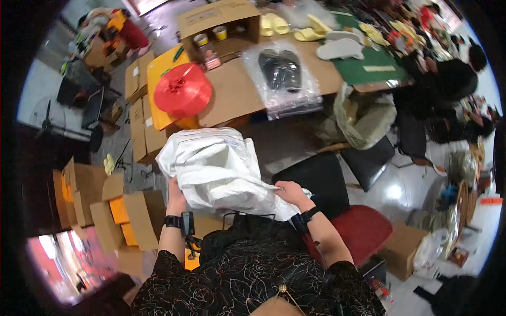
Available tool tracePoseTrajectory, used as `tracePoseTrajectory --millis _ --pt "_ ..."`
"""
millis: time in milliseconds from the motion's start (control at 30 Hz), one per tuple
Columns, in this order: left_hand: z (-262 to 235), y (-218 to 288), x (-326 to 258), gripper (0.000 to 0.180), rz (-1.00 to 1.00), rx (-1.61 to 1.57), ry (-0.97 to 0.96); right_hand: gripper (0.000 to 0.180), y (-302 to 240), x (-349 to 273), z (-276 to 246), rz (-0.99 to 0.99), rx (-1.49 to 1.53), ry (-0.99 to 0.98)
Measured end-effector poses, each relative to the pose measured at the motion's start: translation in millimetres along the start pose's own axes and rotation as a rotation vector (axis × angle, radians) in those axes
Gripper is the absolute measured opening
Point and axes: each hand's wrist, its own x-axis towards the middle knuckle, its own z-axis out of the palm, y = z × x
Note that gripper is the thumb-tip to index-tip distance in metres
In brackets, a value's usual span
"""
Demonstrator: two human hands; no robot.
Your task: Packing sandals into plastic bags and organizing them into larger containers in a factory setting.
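Note:
A large white woven plastic sack [216, 174], crumpled and folded over itself, hangs in front of my body. My left hand [176, 194] holds the sack at its lower left side; most of its fingers are hidden behind the material. On the other side my right hand [291, 193] is closed on a gathered edge, the fingers pinching the fabric. Between the two hands the material is drawn into long creases toward the right, and a loose corner hangs below my right hand. Whether anything is inside the sack cannot be seen.
Ahead stands a table [232, 87] with a red twine roll [183, 90], bagged black slippers [280, 70], pale slippers [341, 46] and an open cardboard box [224, 26]. A lined bin [363, 118], black chair [312, 180] and red seat [363, 231] are rightward. Open cartons [129, 221] stand left.

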Motion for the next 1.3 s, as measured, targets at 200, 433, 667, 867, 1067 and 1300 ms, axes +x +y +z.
tracePoseTrajectory --millis 200,433,667,867,1067,1300 --pt "-123 -2 40 0.059 0.162 0.844 0.55 0.028 -6 49 -16 0.18 0.418 0.063" --pt "-37 -43 33 0.081 0.416 0.893 0.326 0.027 -45 128 -20 0.091 0.599 0.035" --pt "30 -20 69 0.104 0.76 1.306 0.506 0.021 -98 181 10 -0.031 0.571 -0.069" --pt "-4 0 126 0.085 0.577 1.794 0.498 0.018 -139 231 -13 -0.052 0.532 0.034" --pt "-70 41 168 0.067 0.68 1.841 0.4 0.021 -125 334 -47 -0.038 -0.055 0.437" --pt "-63 56 209 0.045 0.694 1.746 0.435 0.022 -136 404 -35 0.131 -0.376 0.211"
